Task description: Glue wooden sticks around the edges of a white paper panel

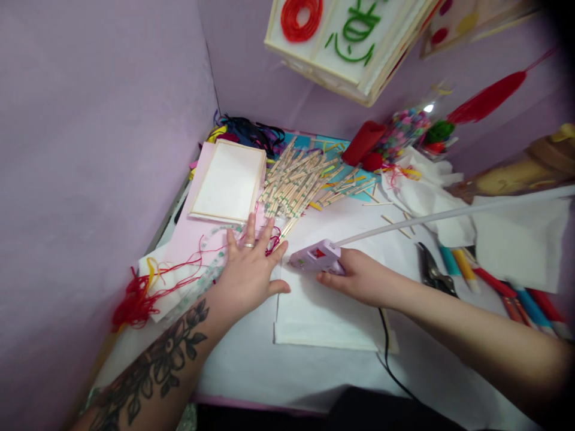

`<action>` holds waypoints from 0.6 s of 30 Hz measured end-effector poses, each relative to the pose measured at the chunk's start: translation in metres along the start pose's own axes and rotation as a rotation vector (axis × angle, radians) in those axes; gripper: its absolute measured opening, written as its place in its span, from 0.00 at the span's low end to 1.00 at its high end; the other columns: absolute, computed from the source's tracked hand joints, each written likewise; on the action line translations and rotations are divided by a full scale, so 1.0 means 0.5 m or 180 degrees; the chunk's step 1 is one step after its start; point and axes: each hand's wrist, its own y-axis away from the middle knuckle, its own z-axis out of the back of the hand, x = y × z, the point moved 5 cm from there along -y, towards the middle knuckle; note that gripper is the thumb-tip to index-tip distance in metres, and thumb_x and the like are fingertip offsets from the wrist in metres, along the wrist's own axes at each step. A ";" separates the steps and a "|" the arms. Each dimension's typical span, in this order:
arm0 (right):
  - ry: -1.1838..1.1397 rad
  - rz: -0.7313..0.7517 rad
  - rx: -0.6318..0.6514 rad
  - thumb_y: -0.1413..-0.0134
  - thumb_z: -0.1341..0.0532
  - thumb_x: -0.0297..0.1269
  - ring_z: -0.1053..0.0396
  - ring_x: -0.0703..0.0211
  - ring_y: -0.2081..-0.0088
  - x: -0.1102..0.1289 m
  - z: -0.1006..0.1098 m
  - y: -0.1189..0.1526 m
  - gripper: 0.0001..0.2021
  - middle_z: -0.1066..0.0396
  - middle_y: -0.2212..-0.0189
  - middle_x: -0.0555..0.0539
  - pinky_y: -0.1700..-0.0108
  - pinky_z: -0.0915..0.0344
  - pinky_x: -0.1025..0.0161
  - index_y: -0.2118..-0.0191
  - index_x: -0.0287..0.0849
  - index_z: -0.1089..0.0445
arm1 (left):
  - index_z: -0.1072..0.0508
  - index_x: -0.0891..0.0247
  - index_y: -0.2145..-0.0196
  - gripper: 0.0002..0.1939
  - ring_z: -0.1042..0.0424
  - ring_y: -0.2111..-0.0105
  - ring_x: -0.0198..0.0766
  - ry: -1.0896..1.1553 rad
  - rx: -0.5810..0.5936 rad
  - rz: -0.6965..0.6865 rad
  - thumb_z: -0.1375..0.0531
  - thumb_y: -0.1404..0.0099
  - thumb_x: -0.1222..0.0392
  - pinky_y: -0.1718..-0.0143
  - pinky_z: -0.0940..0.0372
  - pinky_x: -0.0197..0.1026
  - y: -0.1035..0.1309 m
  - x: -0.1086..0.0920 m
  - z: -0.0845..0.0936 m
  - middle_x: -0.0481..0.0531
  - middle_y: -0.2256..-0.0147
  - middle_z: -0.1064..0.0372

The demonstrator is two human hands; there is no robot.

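Note:
My right hand [363, 278] grips a pale pink glue gun [314, 257] with a long white glue stick [449, 214] sticking out behind it. The gun's tip points left, low over the top left corner of a white paper panel [323, 317] lying on the table. My left hand [249, 269] lies flat with fingers spread just left of that panel, resting on a clear ruler [206, 278] and red thread [148, 290]. A ring is on one finger. A pile of short wooden sticks [296, 179] lies just beyond my left fingertips.
A framed white panel [227, 179] lies at the back left. Pliers [433, 272] and several coloured markers [503, 287] lie at the right, with crumpled white paper [431, 191] behind. A decorated lantern [350, 42] hangs overhead. A black cord [386, 347] runs toward me.

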 end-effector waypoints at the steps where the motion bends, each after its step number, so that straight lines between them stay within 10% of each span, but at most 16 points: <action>1: 0.0014 -0.0015 0.0006 0.47 0.43 0.45 0.30 0.50 0.65 -0.002 0.000 0.001 0.20 0.26 0.64 0.39 0.62 0.36 0.60 0.56 0.35 0.28 | 0.39 0.52 0.39 0.39 0.77 0.35 0.68 0.0002 -0.0007 -0.0001 0.38 0.45 0.37 0.46 0.67 0.80 0.000 0.000 0.000 0.59 0.32 0.70; 18: 0.0007 -0.0023 -0.0083 0.49 0.45 0.47 0.31 0.52 0.68 -0.026 0.010 0.024 0.19 0.25 0.67 0.43 0.67 0.37 0.62 0.58 0.39 0.27 | 0.38 0.52 0.39 0.39 0.76 0.35 0.69 -0.0048 -0.0009 0.0031 0.36 0.46 0.38 0.45 0.65 0.79 0.001 0.000 0.004 0.59 0.32 0.68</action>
